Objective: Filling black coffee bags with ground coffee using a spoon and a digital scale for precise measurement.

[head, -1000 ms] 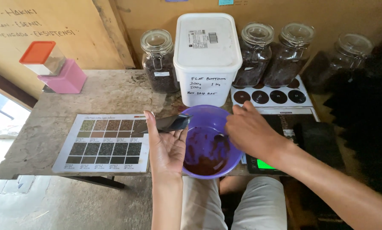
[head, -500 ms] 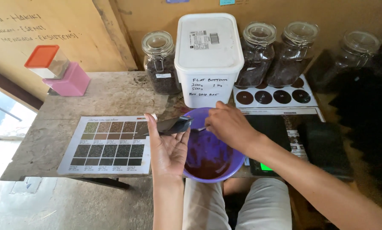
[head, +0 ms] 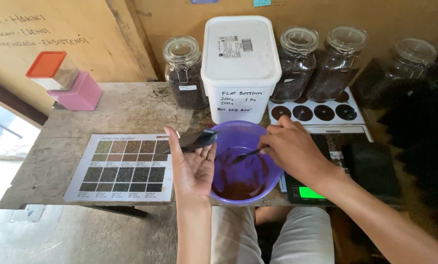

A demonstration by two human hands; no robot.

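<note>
My left hand (head: 192, 166) is held palm up at the left rim of a purple bowl (head: 272, 172), with a flat black pouch (head: 192, 141) resting across its fingers. My right hand (head: 294, 154) reaches in from the right and pinches a small dark spoon (head: 245, 155) whose tip dips into the bowl. Brown ground powder (head: 241, 188) lies in the bowl's bottom. The bowl sits at the table's near edge, above my lap.
A colour chart card (head: 123, 168) with brown swatches lies left of the bowl. Behind stand a white lidded tub (head: 239, 68), several glass jars of dark beans (head: 183, 73), a card of dark discs (head: 316, 112) and a pink box with an orange-lidded container (head: 65, 80). A scale with a green display (head: 309, 191) sits right.
My right hand has shifted from over the bowl's left rim back toward its right side, the spoon now pointing down into the powder. My left hand and the pouch stay put.
</note>
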